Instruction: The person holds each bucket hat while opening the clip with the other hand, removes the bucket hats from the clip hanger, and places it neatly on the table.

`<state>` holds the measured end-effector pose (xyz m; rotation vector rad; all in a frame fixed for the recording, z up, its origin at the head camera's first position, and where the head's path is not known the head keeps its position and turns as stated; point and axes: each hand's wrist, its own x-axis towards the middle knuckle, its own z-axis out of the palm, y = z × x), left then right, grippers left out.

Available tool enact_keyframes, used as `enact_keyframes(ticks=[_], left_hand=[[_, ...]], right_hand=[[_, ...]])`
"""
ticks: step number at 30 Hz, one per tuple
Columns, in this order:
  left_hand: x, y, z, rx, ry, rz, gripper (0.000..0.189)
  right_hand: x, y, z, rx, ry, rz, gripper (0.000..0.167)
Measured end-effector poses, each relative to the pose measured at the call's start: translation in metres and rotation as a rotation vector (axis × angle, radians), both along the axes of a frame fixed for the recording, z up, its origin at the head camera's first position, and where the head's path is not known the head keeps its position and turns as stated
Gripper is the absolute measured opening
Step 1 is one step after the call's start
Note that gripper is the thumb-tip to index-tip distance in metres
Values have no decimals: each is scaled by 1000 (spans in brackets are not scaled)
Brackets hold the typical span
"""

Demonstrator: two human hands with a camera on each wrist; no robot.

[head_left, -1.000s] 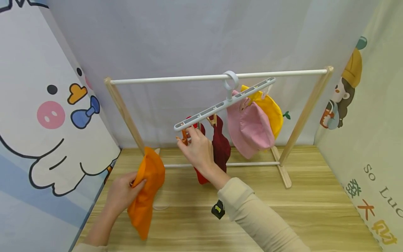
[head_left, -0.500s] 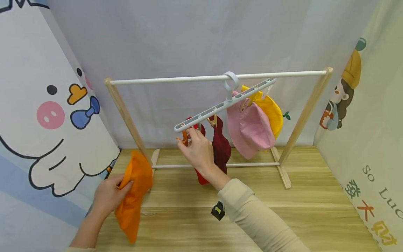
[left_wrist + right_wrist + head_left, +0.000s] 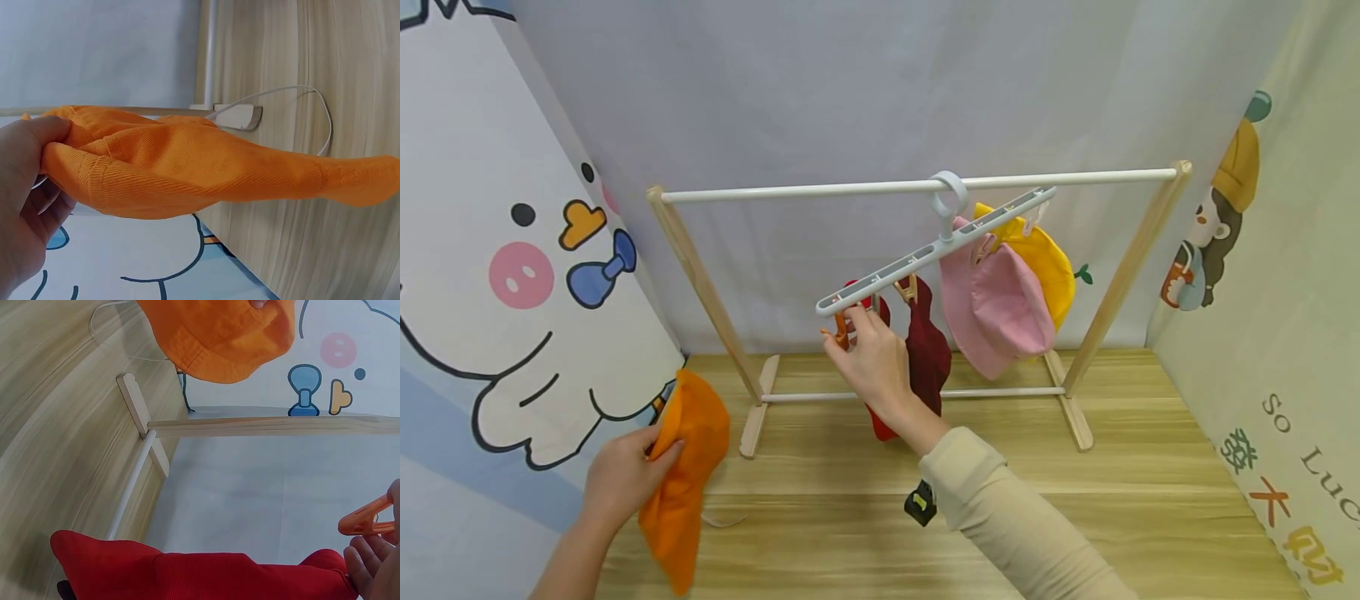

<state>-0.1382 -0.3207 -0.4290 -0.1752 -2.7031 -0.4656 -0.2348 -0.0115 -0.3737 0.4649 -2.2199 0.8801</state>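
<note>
Orange hat [image 3: 688, 467] has moved farther left.

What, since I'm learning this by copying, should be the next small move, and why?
Probably lower the orange hat onto the table: over the last second the left hand has carried it leftward, and it now hangs apart from the orange clip that the right hand pinches.

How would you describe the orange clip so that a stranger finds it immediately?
Start from the wooden rack and follow its white top bar to the grey hanger. In the head view, at the hanger's left end, the right hand pinches the orange clip. Unlike the tan clip nearby, it is orange and holds no cloth.
</note>
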Motion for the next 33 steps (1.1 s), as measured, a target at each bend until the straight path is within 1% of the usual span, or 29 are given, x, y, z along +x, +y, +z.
enact_keyframes(ticks=[5,8,11,13,16,20,22,28,30,33], left_hand=[[0,-8,0,-5,-68,12,29],[0,-11,0,-5,-74,15,31],[0,-14,-2,-8,-64,21,32],[-1,-17,-4,-10,-62,24,26],[-2,-22,-6,-11,-74,31,11],[-3,-27,-7,-17,-88,34,20],[-4,-29,-7,-21,-100,38,22],[-4,-39,-7,-44,-183,55,27],[-4,-44,-8,-53,-198,63,31],[-4,-50,-8,-59,-234,85,35]], right_hand=[[0,-1,-1,-3,-12,-1,22],[0,-1,-1,-7,-15,0,22],[0,-1,-1,-6,-11,-4,22],[0,-1,-2,-5,-8,-5,22],[0,-1,-2,-5,-6,-4,22],[0,0,-2,-3,-7,-5,23],[0,0,-2,-1,-7,-8,23],[0,0,-2,0,1,-12,23],[1,0,-2,0,0,-12,22],[1,0,-2,0,-3,-12,23]])
